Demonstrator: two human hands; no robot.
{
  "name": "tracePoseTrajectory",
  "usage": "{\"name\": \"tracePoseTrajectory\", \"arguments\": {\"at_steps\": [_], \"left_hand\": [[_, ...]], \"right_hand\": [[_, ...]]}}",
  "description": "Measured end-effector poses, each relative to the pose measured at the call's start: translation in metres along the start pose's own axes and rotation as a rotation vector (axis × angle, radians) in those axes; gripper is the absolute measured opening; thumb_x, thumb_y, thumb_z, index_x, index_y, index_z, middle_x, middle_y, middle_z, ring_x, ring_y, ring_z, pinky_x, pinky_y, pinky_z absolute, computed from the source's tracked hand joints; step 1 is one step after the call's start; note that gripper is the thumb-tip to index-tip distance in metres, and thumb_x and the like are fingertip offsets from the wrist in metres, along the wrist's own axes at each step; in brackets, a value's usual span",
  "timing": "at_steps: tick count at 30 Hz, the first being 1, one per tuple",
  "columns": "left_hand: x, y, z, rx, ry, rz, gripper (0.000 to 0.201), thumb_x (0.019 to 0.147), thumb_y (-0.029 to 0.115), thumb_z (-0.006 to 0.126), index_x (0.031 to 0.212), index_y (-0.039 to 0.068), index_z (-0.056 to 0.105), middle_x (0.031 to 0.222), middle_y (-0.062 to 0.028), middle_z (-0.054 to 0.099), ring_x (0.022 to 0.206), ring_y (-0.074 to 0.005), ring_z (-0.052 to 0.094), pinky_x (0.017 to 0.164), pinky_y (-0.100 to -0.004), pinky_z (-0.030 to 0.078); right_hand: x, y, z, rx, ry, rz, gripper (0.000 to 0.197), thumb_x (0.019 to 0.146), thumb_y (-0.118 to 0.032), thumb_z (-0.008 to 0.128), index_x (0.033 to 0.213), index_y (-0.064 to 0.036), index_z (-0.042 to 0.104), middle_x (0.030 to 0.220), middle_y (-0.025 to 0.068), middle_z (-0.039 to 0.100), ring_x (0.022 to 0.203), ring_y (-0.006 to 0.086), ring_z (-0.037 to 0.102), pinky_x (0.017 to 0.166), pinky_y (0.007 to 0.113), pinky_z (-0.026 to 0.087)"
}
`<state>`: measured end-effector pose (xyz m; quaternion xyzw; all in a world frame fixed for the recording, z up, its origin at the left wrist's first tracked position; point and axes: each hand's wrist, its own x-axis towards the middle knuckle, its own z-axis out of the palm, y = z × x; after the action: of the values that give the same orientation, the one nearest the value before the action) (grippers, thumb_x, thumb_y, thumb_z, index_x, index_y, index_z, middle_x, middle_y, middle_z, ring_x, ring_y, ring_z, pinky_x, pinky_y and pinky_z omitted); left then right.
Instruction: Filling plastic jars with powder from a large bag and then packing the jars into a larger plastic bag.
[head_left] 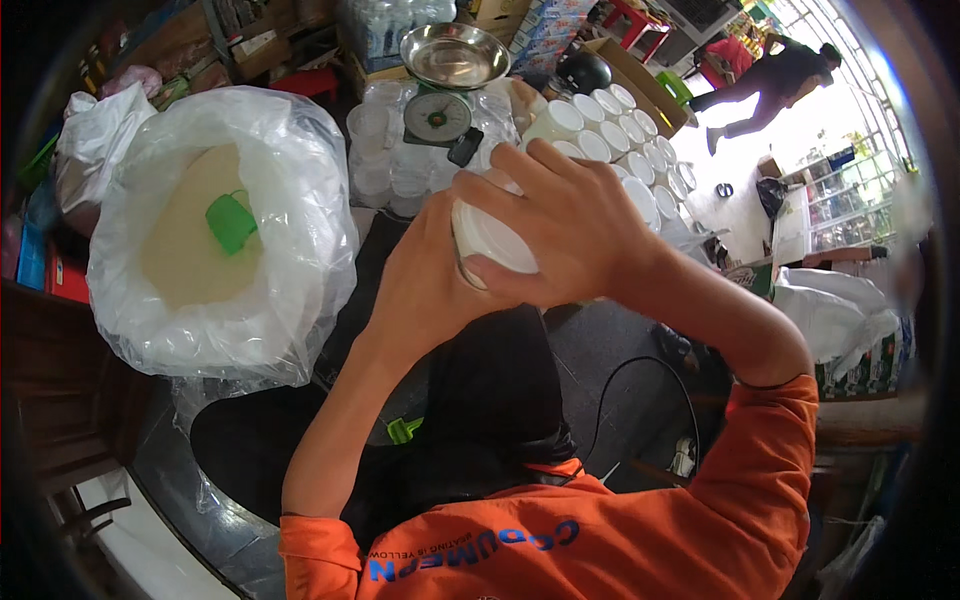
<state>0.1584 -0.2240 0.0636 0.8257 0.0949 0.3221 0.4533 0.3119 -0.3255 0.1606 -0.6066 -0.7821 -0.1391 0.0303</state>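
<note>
In front of my chest I hold a tilted plastic jar with a white lid (497, 240). My left hand (425, 275) is wrapped round its side. From above, my right hand (585, 220) grips the lid, fingers over the far edge and thumb across the near one. What fills the jar is hidden by my hands. To the left stands a large clear plastic bag (310, 320), open at the top, with pale grainy powder (180, 225) inside. A green scoop (232, 223) lies on the powder.
Beyond my hands are a dial scale (438, 118) with a steel pan (455, 60), and clear plastic containers (370, 150). White-lidded jars (592, 145) stand in rows to the right. A black cable (640, 362) crosses the dark floor. Another person (765, 90) is at the far right.
</note>
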Motion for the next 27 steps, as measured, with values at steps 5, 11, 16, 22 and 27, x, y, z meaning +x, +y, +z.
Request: {"name": "tracePoseTrajectory", "arguments": {"at_steps": [5,11,16,22,27], "left_hand": [[-0.005,0.006,0.006,0.066,-0.028,-0.004,0.097,0.070,0.027,0.094,0.146,-0.001,0.041,0.129,-0.0281,0.060,0.118,-0.0497,0.061,0.092,-0.0517,0.054],[-0.012,0.015,0.002,0.083,-0.227,0.053,0.105,0.070,0.044,0.093,0.150,-0.001,0.041,0.141,-0.0246,0.057,0.129,-0.0441,0.056,0.107,-0.0502,0.046],[-0.023,0.029,0.022,-0.048,-0.483,0.127,0.105,0.070,0.041,0.095,0.154,0.004,0.042,0.149,-0.0191,0.053,0.138,-0.0364,0.053,0.116,-0.0434,0.042],[-0.023,0.031,0.033,-0.065,-0.438,-0.013,0.058,0.084,0.023,0.085,0.135,0.007,0.062,0.131,-0.0137,0.064,0.122,-0.0291,0.064,0.107,-0.0390,0.048],[-0.035,0.037,0.024,0.049,-0.384,-0.098,0.051,0.087,0.017,0.081,0.133,0.006,0.063,0.129,-0.0135,0.064,0.119,-0.0275,0.064,0.105,-0.0389,0.049]], "right_hand": [[-0.015,-0.021,-0.009,0.005,-0.007,0.212,0.071,0.080,-0.052,0.075,0.139,-0.0157,0.061,0.117,0.0124,0.060,0.094,0.0287,0.064,0.066,0.042,0.058],[-0.077,-0.019,-0.004,0.293,0.026,0.302,0.090,0.073,-0.043,0.087,0.150,-0.0164,0.050,0.128,0.0160,0.055,0.114,0.0385,0.060,0.094,0.049,0.055],[-0.174,-0.054,0.011,0.653,0.110,0.711,0.088,0.076,-0.040,0.087,0.149,-0.0135,0.048,0.134,0.0191,0.052,0.126,0.0380,0.053,0.104,0.051,0.048],[-0.294,-0.088,0.111,0.644,-0.129,1.226,0.081,0.080,-0.036,0.085,0.150,-0.0196,0.047,0.131,0.0202,0.048,0.123,0.0423,0.054,0.104,0.053,0.048],[-0.362,-0.054,0.273,0.635,-0.487,1.535,0.097,0.071,-0.043,0.092,0.150,-0.0153,0.042,0.140,0.0224,0.043,0.129,0.0489,0.049,0.107,0.058,0.047]]}}
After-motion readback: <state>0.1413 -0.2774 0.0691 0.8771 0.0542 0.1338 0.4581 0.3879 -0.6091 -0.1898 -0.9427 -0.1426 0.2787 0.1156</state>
